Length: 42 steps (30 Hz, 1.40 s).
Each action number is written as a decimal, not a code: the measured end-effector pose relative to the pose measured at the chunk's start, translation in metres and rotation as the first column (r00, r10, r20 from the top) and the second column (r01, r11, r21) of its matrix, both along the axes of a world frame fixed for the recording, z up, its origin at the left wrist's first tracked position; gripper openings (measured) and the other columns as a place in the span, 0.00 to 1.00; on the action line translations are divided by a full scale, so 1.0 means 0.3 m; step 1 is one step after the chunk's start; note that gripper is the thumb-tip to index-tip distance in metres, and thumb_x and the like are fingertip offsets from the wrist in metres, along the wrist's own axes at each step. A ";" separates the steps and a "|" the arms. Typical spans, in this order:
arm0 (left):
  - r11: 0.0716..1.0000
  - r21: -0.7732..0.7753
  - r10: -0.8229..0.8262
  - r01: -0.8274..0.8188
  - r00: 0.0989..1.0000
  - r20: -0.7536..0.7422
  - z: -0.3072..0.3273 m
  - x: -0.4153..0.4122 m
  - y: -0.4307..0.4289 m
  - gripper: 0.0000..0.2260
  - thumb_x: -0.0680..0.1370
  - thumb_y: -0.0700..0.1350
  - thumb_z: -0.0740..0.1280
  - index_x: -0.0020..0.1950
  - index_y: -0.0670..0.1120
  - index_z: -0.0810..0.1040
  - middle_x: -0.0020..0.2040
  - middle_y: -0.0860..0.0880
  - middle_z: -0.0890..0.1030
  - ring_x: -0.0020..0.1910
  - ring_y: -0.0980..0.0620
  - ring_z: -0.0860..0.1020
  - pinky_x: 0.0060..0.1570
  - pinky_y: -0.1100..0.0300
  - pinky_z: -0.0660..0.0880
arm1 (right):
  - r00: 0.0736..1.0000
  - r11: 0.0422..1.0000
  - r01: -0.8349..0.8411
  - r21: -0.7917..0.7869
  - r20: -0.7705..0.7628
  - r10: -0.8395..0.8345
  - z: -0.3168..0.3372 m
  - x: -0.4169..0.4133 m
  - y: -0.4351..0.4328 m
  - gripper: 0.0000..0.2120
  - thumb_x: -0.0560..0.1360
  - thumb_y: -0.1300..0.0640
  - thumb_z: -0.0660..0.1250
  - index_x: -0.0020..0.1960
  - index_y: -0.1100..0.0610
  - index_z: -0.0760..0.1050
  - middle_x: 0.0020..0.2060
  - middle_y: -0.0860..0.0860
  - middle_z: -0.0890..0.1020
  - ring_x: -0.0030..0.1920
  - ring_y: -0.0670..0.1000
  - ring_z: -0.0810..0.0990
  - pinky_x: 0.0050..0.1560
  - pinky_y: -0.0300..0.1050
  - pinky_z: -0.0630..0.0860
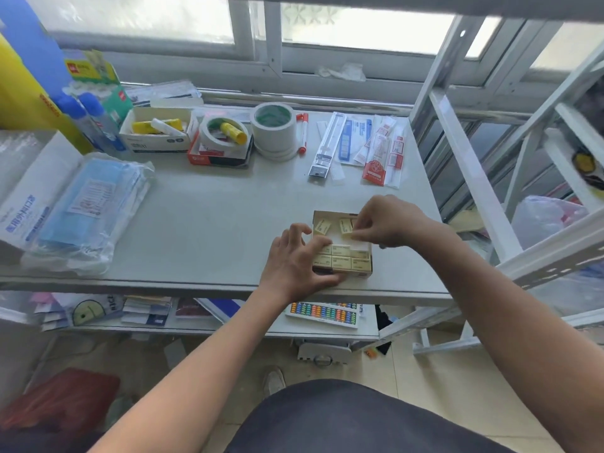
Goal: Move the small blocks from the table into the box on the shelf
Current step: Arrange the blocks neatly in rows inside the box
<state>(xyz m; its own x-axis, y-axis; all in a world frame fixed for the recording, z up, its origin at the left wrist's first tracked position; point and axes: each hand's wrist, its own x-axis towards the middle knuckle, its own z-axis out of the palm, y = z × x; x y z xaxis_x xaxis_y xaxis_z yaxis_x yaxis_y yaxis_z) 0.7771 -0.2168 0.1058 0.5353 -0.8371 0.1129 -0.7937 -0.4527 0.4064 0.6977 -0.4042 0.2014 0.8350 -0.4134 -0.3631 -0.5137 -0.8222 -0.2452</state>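
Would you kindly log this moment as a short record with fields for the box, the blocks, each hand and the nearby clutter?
box: small open box near the shelf's front edge
blocks: neat rows at the near end; loose ones at the far end
left hand: left hand steadies the box's left side
right hand: right hand pinches one block over the box
clutter: tape rolls, red marker

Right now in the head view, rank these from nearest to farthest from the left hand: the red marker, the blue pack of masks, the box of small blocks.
Measured from the left hand:
1. Box of small blocks: the hand touches its left side.
2. Red marker: farther back, beside the tape rolls.
3. Blue pack of masks: far to the left on the shelf.
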 end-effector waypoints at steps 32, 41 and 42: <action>1.000 0.007 -0.004 0.004 0.999 -0.048 -0.016 0.007 -0.002 0.32 0.64 0.70 0.66 0.64 0.57 0.70 0.61 0.49 0.60 0.60 0.49 0.64 0.67 0.53 0.62 | 0.985 0.976 0.006 0.219 0.166 -0.043 -0.044 -0.106 -0.031 0.13 0.67 0.49 0.77 0.51 0.46 0.82 0.43 0.42 0.81 0.44 0.42 0.79 0.46 0.42 0.74; 1.000 0.015 0.003 -0.003 1.000 -0.015 -0.015 -0.001 -0.005 0.32 0.65 0.70 0.66 0.64 0.56 0.70 0.60 0.49 0.61 0.60 0.49 0.65 0.65 0.52 0.64 | 0.909 0.925 0.104 0.366 0.342 -0.238 -0.165 -0.126 0.026 0.04 0.71 0.56 0.74 0.46 0.51 0.86 0.41 0.45 0.83 0.45 0.45 0.78 0.47 0.41 0.70; 1.000 0.019 0.006 -0.006 1.000 -0.022 -0.013 -0.001 -0.005 0.32 0.65 0.70 0.67 0.64 0.56 0.70 0.60 0.49 0.61 0.60 0.49 0.64 0.65 0.53 0.63 | 0.914 0.939 0.109 0.328 0.339 -0.224 -0.166 -0.125 0.031 0.04 0.72 0.56 0.74 0.46 0.51 0.85 0.41 0.44 0.82 0.46 0.46 0.78 0.48 0.42 0.72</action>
